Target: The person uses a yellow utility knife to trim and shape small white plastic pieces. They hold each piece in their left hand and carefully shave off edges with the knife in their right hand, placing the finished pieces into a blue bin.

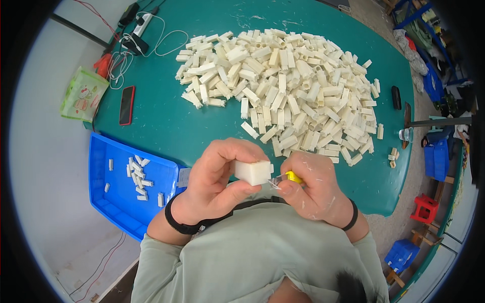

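Observation:
My left hand [220,177] is closed around a white rectangular plastic block [253,172], thumb below and fingers above. In my right hand [316,187] is a yellow utility knife [293,177], most of its handle hidden by the fist. Its blade meets the block's lower right edge, where thin white shavings [274,184] curl off. Both hands are close together in front of my body, at the table's near edge. Beyond them spreads a large heap of similar off-white plastic pieces [298,81], some showing hollow ends.
A blue bin [108,197] with several white pieces stands at the left. On the green table [156,106] lie a red-edged phone [127,105], a power strip [143,24] with cables, and a black case [396,97]. A red stool [425,208] stands at the right.

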Motion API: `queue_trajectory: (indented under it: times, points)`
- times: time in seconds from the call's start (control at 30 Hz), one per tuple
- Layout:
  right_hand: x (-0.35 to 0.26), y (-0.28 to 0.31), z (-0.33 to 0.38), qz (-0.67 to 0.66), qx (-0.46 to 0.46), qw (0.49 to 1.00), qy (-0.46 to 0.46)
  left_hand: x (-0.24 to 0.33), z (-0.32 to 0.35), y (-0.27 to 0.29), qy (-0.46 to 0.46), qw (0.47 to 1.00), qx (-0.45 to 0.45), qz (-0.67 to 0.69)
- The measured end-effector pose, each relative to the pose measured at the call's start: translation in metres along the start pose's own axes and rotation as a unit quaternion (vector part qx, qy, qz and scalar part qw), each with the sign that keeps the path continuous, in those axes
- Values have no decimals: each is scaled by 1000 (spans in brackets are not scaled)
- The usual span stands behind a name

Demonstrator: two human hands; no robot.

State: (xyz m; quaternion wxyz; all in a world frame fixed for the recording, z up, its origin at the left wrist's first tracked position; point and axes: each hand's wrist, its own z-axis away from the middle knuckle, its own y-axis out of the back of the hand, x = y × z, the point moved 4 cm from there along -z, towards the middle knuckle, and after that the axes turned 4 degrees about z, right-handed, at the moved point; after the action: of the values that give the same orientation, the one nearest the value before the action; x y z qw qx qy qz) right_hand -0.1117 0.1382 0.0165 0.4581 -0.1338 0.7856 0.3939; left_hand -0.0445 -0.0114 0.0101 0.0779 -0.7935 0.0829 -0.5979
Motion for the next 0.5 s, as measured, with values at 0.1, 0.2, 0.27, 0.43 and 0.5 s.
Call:
queue_trajectory:
  times: [0.1,0.2,0.27,0.43,0.5]
  points:
    - [1,3,-3,34,17,999,31,0,2,1,10,1000,-20,-3]
    - [6,5,-4,58,35,997,27,-1,3,2,28,999,-34,6]
    - [4,5,-4,68,46,996,29,-2,6,1,48,998,-16,25]
    - [13,8,-2,30,50,992,-110,3,7,0,36,996,-75,31]
    - [7,7,-1,-34,27,992,-122,3,6,4,75,996,-7,42]
